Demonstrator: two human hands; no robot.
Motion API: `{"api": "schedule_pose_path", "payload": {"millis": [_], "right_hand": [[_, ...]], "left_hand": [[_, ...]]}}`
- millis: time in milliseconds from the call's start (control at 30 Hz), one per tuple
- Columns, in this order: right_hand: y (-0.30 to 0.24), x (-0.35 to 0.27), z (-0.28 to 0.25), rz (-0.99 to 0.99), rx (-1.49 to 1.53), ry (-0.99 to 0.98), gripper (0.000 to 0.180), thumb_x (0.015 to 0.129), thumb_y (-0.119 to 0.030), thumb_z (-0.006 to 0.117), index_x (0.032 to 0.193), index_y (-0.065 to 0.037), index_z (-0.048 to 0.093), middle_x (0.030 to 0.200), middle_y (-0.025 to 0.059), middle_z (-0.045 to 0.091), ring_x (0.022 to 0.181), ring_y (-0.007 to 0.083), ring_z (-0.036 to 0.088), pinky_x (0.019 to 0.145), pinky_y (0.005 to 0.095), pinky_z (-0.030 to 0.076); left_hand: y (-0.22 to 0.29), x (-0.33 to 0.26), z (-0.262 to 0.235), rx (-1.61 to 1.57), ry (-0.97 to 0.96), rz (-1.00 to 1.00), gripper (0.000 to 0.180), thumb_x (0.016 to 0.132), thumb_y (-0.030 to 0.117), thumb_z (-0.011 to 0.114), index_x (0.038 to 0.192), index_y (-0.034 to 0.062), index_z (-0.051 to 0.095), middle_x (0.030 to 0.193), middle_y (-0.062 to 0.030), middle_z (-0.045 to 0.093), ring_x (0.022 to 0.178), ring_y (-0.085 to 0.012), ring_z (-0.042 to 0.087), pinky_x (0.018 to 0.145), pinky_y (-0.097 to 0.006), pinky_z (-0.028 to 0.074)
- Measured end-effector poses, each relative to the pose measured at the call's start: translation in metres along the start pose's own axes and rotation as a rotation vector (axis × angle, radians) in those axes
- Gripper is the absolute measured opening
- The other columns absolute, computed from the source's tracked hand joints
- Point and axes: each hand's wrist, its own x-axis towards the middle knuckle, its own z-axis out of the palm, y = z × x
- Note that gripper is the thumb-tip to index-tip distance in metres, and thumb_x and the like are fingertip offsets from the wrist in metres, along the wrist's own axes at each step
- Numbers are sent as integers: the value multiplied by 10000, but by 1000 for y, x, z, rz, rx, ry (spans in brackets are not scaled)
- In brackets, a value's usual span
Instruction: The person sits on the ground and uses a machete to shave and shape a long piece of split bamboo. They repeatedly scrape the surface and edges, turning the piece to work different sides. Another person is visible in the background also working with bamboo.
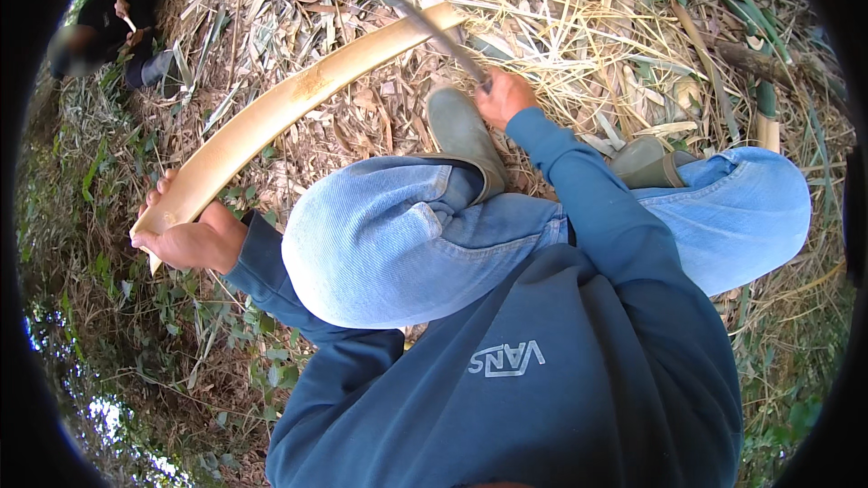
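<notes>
A long split strip of bamboo [289, 99], pale yellow inside with a brown patch near its middle, runs from the left up to the centre top. My left hand [194, 235] grips its near left end, thumb on the inner face and fingers round the far edge. My right hand [506, 98] is closed round the handle of a machete [443, 36] with a long dark blade. The blade slants up and left across the strip's far end; whether it touches the strip I cannot tell. Most of the machete's handle is hidden in my fist.
My rubber boots [461, 131] and bent knees in jeans [380, 235] lie between my hands. Pale shavings [579, 18] and dry leaves cover the ground. Green bamboo pieces [767, 104] lie at the right. Another person [117, 18] in dark clothes is at the far left.
</notes>
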Motion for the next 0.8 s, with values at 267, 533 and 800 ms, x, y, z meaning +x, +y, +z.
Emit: {"api": "schedule_pose_path", "payload": {"millis": [267,533,800], "right_hand": [[16,8,0,85,-49,43,307,807,-262,600,914,20,660,882,243,670,827,387,659,787,461,525],[-35,-14,-15,-20,77,-80,282,797,-271,616,920,-20,650,800,216,667,744,356,663,720,450,526],[-59,-35,-14,-398,219,-83,254,775,-276,618,887,-49,640,704,195,647,679,346,654,676,439,524]], "left_hand": [[-5,6,4,-22,17,-52,564,978,587,214,871,71,417,783,-101,470,736,-268,523,769,-473,494],[13,11,21,53,-2,13,455,949,564,402,939,110,404,789,-50,484,713,-227,553,775,-440,520],[-4,-9,48,173,207,338,598,889,568,545,1042,53,281,797,-43,341,655,-148,477,551,-278,522]]}}
